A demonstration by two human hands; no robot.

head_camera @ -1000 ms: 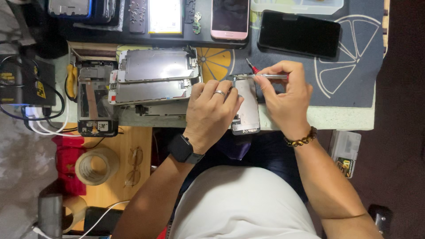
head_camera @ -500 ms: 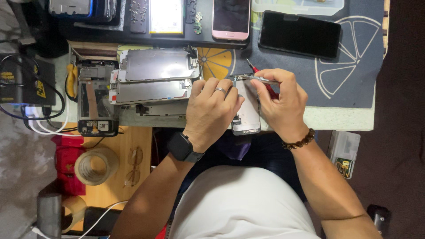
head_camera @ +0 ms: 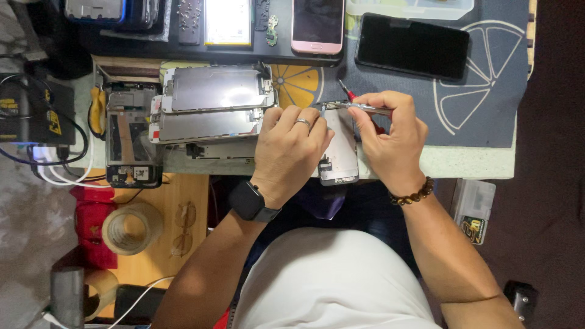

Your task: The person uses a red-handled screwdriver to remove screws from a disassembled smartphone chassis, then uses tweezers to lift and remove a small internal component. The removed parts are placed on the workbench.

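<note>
While the left hand (head_camera: pixel 289 146) is clamping the opened phone (head_camera: pixel 339 152) against the tabletop (head_camera: pixel 463 163) edge, the right hand (head_camera: pixel 390 137) is pinching metal tweezers (head_camera: pixel 359 107) over its top end. Beyond, a black phone (head_camera: pixel 412 46) is lying on the dark mat (head_camera: pixel 487 91).

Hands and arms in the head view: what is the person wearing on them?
The left hand has a silver ring on one finger and a black smartwatch at the wrist. The right hand has a brown beaded bracelet. Both forearms are bare, without sleeves.
</note>
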